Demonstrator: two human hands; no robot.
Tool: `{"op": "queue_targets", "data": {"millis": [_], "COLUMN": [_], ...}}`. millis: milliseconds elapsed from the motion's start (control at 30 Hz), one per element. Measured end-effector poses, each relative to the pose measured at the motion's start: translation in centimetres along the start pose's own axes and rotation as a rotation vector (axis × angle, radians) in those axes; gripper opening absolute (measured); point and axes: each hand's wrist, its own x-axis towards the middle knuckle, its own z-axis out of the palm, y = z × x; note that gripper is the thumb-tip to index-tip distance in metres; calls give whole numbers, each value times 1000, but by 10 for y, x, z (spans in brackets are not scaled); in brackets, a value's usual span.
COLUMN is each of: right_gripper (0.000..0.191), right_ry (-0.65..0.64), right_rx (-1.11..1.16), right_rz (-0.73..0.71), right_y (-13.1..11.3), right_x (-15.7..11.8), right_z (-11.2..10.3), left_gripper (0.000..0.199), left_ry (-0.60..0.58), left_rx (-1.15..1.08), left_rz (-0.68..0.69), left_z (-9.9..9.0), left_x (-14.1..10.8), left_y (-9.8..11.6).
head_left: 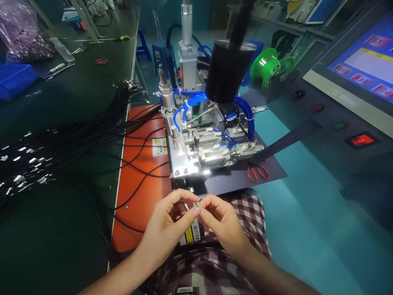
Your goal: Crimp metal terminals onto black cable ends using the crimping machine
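Just in front of the machine, my left hand [167, 221] pinches a small metal connector [195, 204] between thumb and index finger. My right hand [222, 223] meets it there, its thumb and index fingertips closed at the connector's right side, where a short dark piece shows. Below the fingers a label with a yellow block [189, 235] is partly visible between the hands. Beyond them stands the metal machine [184, 159] with blue air tubes. Black cables [138, 143] run from its left side across the orange base [138, 192].
A large bundle of black cables [92, 131] with shiny ends lies on the dark table at left, near a blue bin [15, 80]. Red-handled scissors [258, 173] lie right of the machine. A green spool [266, 67] and a touch-screen panel [365, 69] stand at right.
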Motion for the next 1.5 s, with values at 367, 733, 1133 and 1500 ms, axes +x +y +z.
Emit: {"op": "queue_targets", "data": {"millis": [367,733,1133,1500], "right_gripper": [16,14,14,17], "right_ry": [42,72,63,-62], "right_rx": [-144,-293,-355,-8], "right_rz": [-50,-183,-258,-17], "right_y": [-4,-1,2,-4], "right_x": [-2,-1,-4,9], "right_z": [4,4,5,-12], "left_gripper": [20,21,20,20], "left_ry": [36,-35,-69,-81], "left_rx": [-345,-205,-242,-189], "left_rz": [-145,-166,-194,-214], "left_z": [3,-5,-5,-7], "left_x": [1,2,0,1], "left_y": [-12,-2,-1,0]}}
